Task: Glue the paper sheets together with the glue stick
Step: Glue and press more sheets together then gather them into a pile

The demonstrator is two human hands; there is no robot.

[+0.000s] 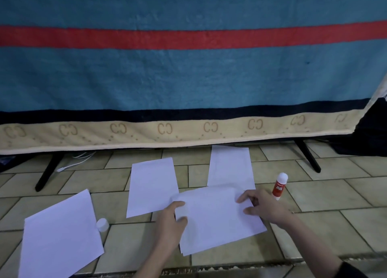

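A white paper sheet, possibly two stacked, lies in front of me on the tiled floor. My left hand pinches its left edge with thumb on top. My right hand grips its upper right edge with curled fingers. A red and white glue stick stands upright and uncapped just right of that hand. Its white cap lies to the left. Three more white sheets lie around: one at the near left, one in the middle, one at the back.
A large blue towel with a red stripe and beige border hangs across the whole back. Black stand legs and a white cable sit beneath it. The tiled floor stretches to the right.
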